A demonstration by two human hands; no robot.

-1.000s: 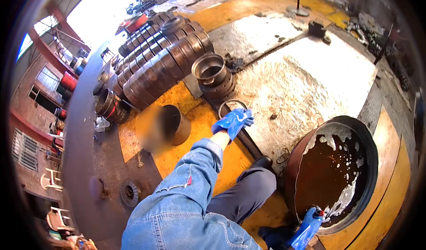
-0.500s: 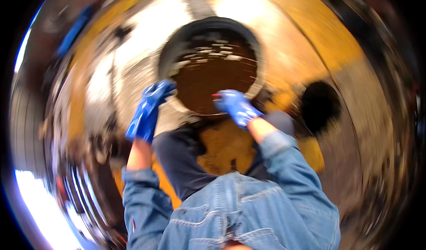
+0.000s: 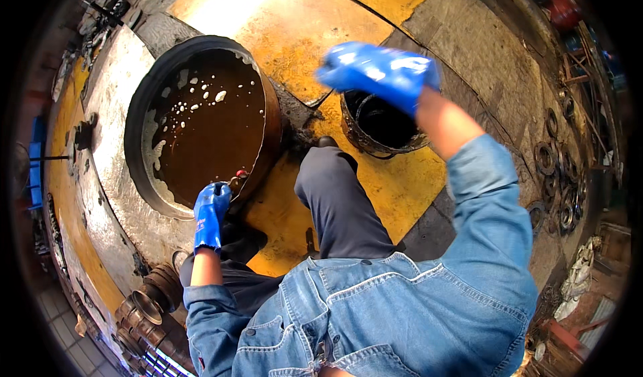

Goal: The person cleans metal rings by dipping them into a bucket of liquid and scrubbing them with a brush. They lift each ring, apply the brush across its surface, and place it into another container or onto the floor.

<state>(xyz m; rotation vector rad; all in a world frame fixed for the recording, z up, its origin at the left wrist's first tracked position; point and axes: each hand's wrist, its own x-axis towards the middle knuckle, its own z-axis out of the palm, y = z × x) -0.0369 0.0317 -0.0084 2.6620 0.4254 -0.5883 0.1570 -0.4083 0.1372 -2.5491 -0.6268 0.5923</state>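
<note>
My left hand (image 3: pixel 211 211), in a blue rubber glove, is closed at the near rim of a wide round metal tub (image 3: pixel 273 119). At its fingertips sits a small dark metal part with a red end (image 3: pixel 239 176); its exact kind is unclear. Brown liquid (image 3: pixel 214 136) with white foam flecks fills much of the tub. My right hand (image 3: pixel 375 72), gloved the same, is raised over the far rim of a black, grimy bucket (image 3: pixel 365 142). Motion smears its fingers, so whether it holds anything cannot be told. The bucket's inside is dark.
Yellow and grey metal plates (image 3: pixel 415 183) cover the stained floor. Several metal rings (image 3: pixel 546 159) lie at the right. Stacked cylindrical metal parts (image 3: pixel 151 303) stand at the lower left. A rod on a dark base (image 3: pixel 84 134) is left of the tub.
My view has turned right, so the tub now appears further left. My right hand has moved from the tub to above the bucket. The red-ended part now shows at my left hand.
</note>
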